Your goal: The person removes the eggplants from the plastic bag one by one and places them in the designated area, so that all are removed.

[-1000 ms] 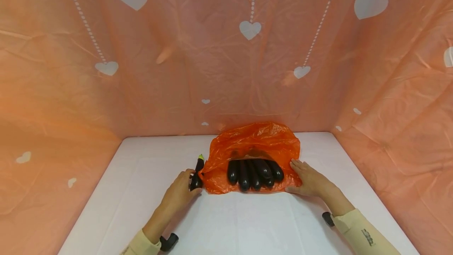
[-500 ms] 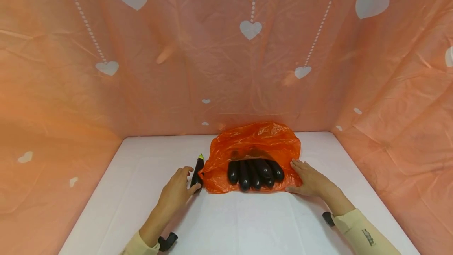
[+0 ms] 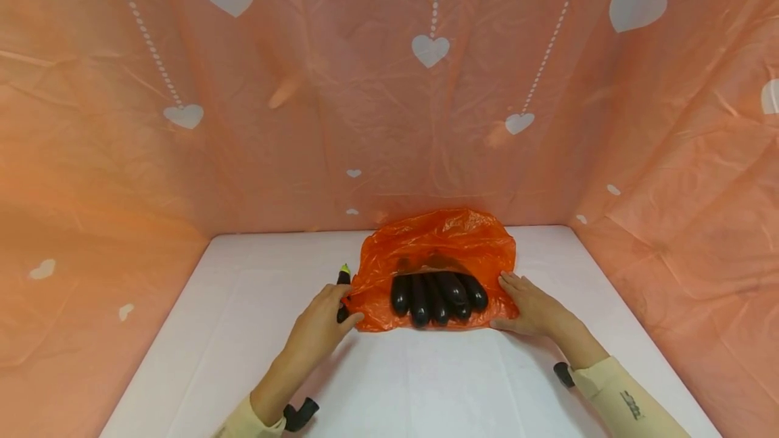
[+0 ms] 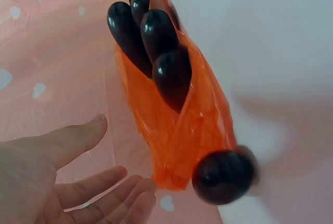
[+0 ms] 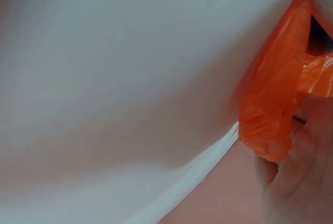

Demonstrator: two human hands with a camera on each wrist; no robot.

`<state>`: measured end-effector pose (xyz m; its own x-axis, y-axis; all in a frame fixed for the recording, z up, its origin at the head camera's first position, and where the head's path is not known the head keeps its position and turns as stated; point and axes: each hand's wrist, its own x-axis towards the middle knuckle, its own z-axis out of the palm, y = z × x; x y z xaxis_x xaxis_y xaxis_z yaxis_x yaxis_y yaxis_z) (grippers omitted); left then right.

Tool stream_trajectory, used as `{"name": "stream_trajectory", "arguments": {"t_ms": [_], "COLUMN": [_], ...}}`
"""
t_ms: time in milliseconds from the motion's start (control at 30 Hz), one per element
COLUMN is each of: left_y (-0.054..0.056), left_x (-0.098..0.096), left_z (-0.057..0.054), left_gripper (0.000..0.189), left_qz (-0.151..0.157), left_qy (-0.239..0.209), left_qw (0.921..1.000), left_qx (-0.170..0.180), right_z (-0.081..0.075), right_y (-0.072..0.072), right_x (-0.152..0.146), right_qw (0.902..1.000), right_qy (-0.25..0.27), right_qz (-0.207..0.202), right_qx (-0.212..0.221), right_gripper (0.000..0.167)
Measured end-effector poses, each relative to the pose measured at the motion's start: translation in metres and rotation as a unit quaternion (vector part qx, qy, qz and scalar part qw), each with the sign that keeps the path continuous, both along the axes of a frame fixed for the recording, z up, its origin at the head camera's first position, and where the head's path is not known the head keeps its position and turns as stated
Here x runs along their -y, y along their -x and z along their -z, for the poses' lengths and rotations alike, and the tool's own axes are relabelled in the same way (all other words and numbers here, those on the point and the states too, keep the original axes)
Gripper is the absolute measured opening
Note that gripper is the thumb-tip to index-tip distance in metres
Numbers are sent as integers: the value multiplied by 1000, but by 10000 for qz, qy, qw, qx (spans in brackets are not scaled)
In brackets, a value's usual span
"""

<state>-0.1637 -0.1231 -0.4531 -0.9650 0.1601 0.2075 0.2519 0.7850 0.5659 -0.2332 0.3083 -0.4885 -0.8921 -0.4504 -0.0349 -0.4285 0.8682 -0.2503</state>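
Several dark eggplants (image 3: 420, 299) lie side by side in the mouth of an orange plastic bag (image 3: 453, 235); their inner ends are covered by it. A single eggplant (image 4: 223, 177) with a green stem rests outside, against the bag's left side. Over this lone eggplant reaches my left hand (image 3: 319, 323), fingers and thumb spread apart. Its fingertips are at the bag's left edge; whether they touch it is unclear. My right hand (image 3: 535, 309) rests on the bag's right side, with thumb and fingers extended and well apart. Part of it leaves the right wrist view.
The white-covered table (image 3: 432, 384) has its back edge just behind the bag. Peach curtains (image 3: 389, 107) with white hearts hang behind and at both sides. A black strap piece (image 3: 301, 414) sticks out by the left wrist, another (image 3: 564, 375) by the right.
My left hand lets go of the lone eggplant, draws back a little left, then moves right over it to the bag's left edge. The right hand and bag stay still.
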Motion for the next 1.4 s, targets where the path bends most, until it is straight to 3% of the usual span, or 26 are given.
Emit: {"name": "stream_trajectory", "arguments": {"t_ms": [533,933,1400], "left_y": [9,18,35], "left_x": [-34,-53,-65], "left_z": [14,26,40], "left_gripper": [46,44,43], "left_qz": [586,657,410], "left_qy": [119,229,421], "left_qw": [9982,9975,9977], "left_qx": [-68,-114,-339], "right_z": [-1,-1,3], "right_y": [2,1,5], "right_x": [1,0,-1], "right_qw": [10000,10000,10000], "right_qy": [33,41,3], "right_qz": [5,-23,-9], "right_qx": [55,-21,-2], "right_gripper": [105,105,105]}}
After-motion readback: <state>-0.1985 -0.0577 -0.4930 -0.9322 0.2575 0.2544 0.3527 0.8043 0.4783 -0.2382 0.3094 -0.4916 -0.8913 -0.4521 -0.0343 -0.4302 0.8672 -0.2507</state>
